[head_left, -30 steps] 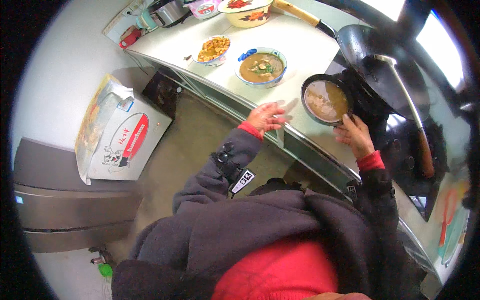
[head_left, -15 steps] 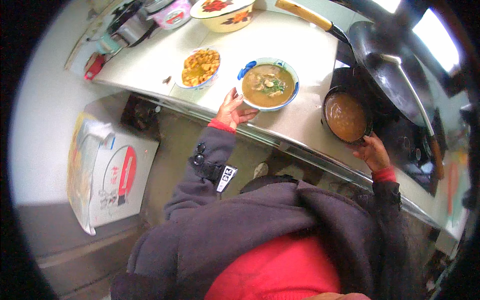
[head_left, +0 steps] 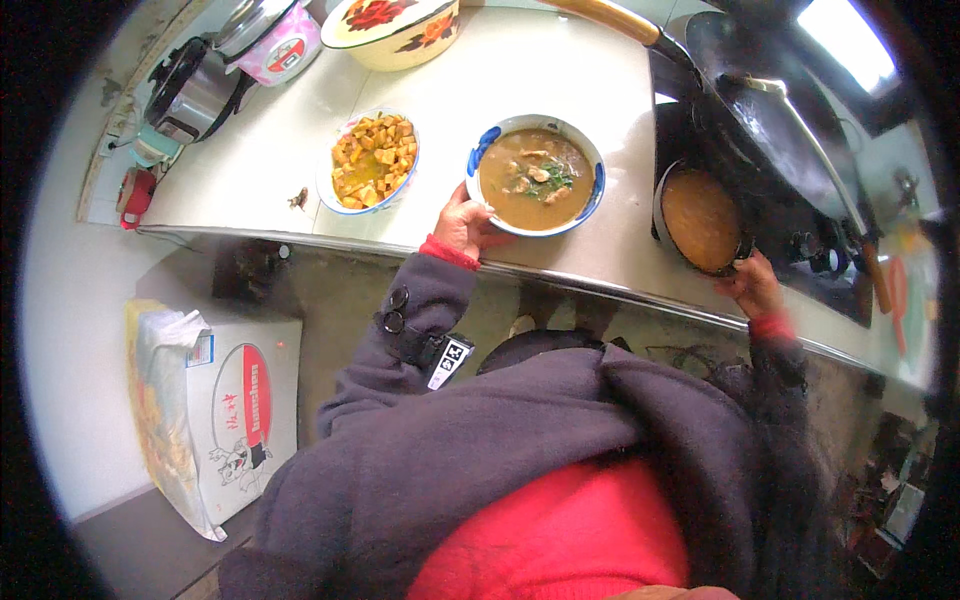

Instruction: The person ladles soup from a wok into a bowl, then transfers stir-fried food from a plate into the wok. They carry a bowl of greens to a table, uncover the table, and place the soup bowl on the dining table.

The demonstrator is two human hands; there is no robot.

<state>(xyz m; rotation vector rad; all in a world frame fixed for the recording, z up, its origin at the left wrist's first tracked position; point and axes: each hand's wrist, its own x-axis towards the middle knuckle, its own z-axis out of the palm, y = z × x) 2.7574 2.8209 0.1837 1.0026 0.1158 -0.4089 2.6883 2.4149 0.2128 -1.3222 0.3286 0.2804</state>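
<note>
Both hands moved: left hand [head_left: 462, 222] grips soup bowl [head_left: 535, 175] rim; right hand [head_left: 752, 285] holds pot [head_left: 702, 218] beside it, both served.

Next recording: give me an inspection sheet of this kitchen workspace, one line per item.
Surface: pale counter with metal front edge.
Job's things: blue-rimmed soup bowl; dark pot of brown liquid.
Clutter: bowl of fried cubes, flowered basin, wok, rice cooker.
Grips: left hand touches the soup bowl's rim; right hand on the pot's edge.
Cables: nothing seen.
Surroundings: printed carton on the floor.
</note>
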